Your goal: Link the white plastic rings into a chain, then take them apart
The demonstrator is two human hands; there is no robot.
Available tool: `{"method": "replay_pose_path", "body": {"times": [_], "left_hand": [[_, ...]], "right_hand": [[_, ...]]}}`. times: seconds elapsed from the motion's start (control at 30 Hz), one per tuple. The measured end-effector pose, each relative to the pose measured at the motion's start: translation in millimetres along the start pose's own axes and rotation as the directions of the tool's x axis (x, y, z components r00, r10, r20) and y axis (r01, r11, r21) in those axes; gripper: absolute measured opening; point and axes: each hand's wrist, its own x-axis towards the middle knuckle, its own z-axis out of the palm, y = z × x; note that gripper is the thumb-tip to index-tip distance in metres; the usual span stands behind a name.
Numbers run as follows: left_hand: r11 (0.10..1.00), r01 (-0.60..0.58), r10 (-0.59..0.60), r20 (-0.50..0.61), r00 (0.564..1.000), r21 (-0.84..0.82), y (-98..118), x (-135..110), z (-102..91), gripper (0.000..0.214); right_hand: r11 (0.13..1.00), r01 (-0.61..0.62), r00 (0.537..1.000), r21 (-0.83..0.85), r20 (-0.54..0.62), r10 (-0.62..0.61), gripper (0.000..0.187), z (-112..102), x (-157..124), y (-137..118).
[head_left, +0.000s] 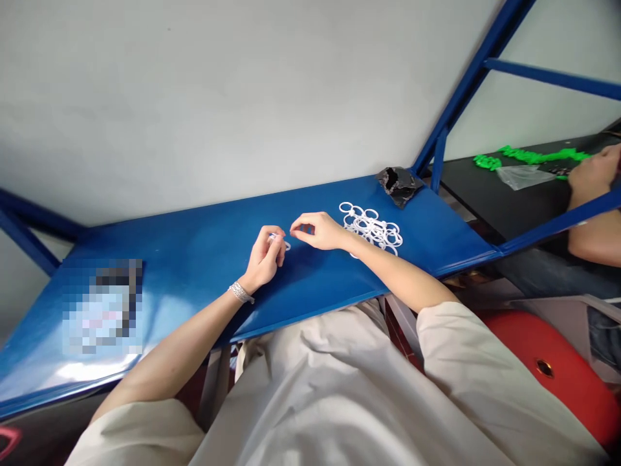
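Note:
My left hand (266, 257) rests on the blue metal table top (204, 226), its fingers pinching a small white plastic ring (286, 246) that is partly hidden by them. My right hand (315, 232) hovers just to the right of it, fingers curled and holding nothing I can see. Beyond that hand lies a flat cluster of linked white rings (372, 228), close to my right wrist. A silver chain bracelet (241, 292) circles my left wrist.
A crumpled black bag (398, 184) sits at the table's far corner, and a pixelated object (101, 304) lies at the left. Blue steel struts frame the table against a white wall. To the right, a co-worker's hand (594, 171) is near a green chain (528, 155). A red seat (548, 369) is below.

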Motion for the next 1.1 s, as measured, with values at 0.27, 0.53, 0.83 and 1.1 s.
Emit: {"method": "replay_pose_path", "body": {"times": [0.27, 0.53, 0.83, 1.1], "left_hand": [[0.990, 0.059, -0.049, 0.081, 0.996, -0.125, -2, 2, 2.1, 0.037], [0.993, -0.106, 0.098, 0.129, 0.987, 0.053, 3, 1, 4.3, 0.033], [0.991, -0.133, 0.132, 0.043, 0.990, 0.021, 4, 3, 6.7, 0.031], [0.995, -0.025, 0.048, -0.231, 0.972, 0.101, 3, 6, 5.2, 0.032]], "right_hand": [[0.994, 0.024, 0.998, 0.106, 0.048, -0.029, 0.052, 4, -7, 4], [0.990, 0.091, 0.995, 0.111, 0.027, -0.094, 0.049, 17, -11, -2], [0.983, 0.183, 0.980, 0.007, -0.077, -0.182, 0.041, 23, -12, 2], [0.995, 0.095, 0.989, -0.029, -0.107, -0.098, 0.037, 5, -10, -3]]}}
